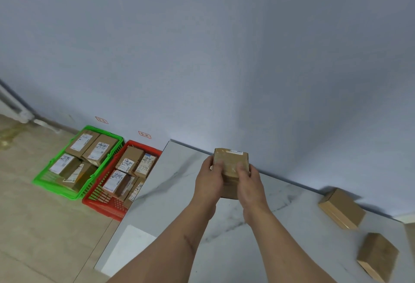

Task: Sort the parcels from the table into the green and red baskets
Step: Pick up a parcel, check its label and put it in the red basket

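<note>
- Parcel (231, 163) in hand: small brown carton, held up over the far part of the table (179, 204), near the wall; a white label strip shows on its far top edge
- Grip: my left hand (210, 181) wraps its left side, my right hand (251, 184) wraps its right side, fingers of both curled over the top face; nothing supports it from below that I can see
- Label faces away from me and is too blurred to read, so I cannot tell which basket it belongs in; risk of mis-sorting if I commit before turning it
- Green basket (40, 179) and red basket (98, 207) sit touching side by side on the floor, left of the table, both already holding several parcels; a careless drop could land on the shared rim or bounce off the stack
- Baskets lie below table level; a one-handed reach risks the carton slipping
- Two more cartons (341, 208) (377, 255) wait at the right of the table, well clear of my arms
</note>
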